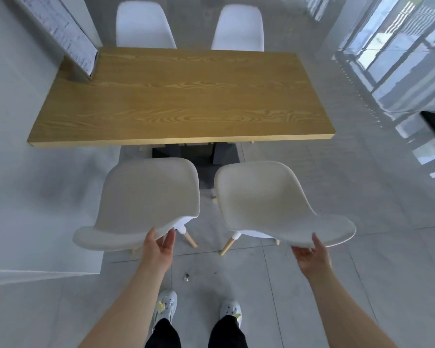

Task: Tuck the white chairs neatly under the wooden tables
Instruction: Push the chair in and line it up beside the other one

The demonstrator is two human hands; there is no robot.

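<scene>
Two white shell chairs stand side by side on the floor in front of the wooden table [181, 96], their seats facing it and clear of its near edge. My left hand [161, 244] grips the top edge of the left chair's [146, 197] backrest. The right chair's [266, 199] backrest top is held by my right hand [312, 254]. Both chairs have pale wooden legs. Two more white chairs, the far left chair [143, 26] and the far right chair [239, 28], sit tucked against the table's far side.
A white wall and ledge [23, 172] run along the left. A framed board [60, 33] leans on the table's far left corner. Glass windows [399, 59] fill the right side. A small dark bit of debris [186, 277] lies on the tiles by my shoes.
</scene>
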